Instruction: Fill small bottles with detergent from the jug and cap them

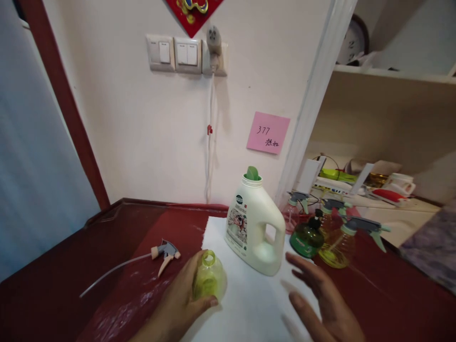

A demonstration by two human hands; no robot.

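Note:
My left hand (188,294) is wrapped round a small yellow-green see-through bottle (210,280) whose neck is uncovered at the top. Just beyond it stands a large pale green detergent jug (252,228) with a handle on its right side and a green spout in its capless mouth. My right hand (320,304) hovers near the jug's handle, apart from it, with thumb and fingers spread and nothing between them. On the left lies a spray trigger head (166,254) with its long clear tube (116,273).
White paper (249,304) covers part of the dark red table (42,275). At the right stand several trigger spray bottles (340,247) and a dark green pump bottle (307,237). Behind is a wall with a pink note (268,133) and a hanging cord (210,161).

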